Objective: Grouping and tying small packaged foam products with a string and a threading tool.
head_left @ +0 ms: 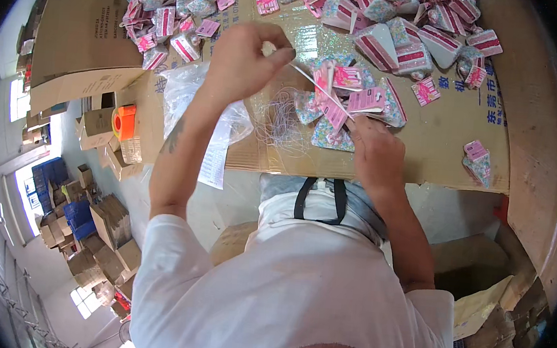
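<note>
The left hand [252, 62] pinches one end of a white tie [313, 82] and the right hand [378, 149] grips it lower down, over bunched packets [364, 101] on the cardboard [437, 145], seemingly unfastened (many other packets [405, 49] remain loose).

You're showing two hands [240, 61] and one strip [319, 88]; one tangle [283, 121], one sheet [213, 165], one roll [124, 123] and packs [408, 56] too heaped to count are lying about

"Anything you're missing?"
"Right of the tangled ties [286, 125], the right hand [378, 149] hides one end of the white strip [316, 85] from me."
"Beyond the ties?"
"My feed's top edge crops the heaped packets [380, 10]."
</note>
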`<action>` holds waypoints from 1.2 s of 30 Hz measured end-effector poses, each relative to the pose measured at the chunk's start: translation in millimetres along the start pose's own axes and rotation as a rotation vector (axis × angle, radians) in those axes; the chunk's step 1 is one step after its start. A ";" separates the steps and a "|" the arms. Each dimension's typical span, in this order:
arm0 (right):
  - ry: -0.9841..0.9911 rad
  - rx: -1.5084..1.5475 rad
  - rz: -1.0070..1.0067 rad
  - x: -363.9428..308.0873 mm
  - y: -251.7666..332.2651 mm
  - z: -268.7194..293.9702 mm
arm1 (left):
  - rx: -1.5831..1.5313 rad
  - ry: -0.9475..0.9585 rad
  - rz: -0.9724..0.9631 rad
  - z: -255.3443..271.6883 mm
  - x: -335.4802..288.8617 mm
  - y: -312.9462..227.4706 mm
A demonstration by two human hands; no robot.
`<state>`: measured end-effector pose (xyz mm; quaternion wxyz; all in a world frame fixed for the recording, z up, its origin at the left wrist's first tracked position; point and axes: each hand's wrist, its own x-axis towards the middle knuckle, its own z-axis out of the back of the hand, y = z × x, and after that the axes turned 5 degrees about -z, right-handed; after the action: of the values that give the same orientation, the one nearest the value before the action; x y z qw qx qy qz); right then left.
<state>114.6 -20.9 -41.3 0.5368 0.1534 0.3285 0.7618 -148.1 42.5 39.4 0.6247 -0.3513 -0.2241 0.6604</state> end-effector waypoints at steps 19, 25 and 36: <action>-0.054 0.336 -0.004 6.6 4.5 -13.0 | -0.944 -0.725 -0.138 -75.9 -49.0 28.5; -0.052 0.452 -0.089 7.7 -15.1 -6.3 | -0.587 -1.323 -0.552 -32.1 -60.7 31.0; 0.012 -0.100 0.187 16.2 32.4 40.5 | 0.383 -1.032 -0.457 -18.5 -50.8 86.5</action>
<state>109.1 0.9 8.2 0.4683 0.1520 0.2776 0.8249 -193.4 -20.4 -26.9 0.6135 0.1914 -0.4457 0.6232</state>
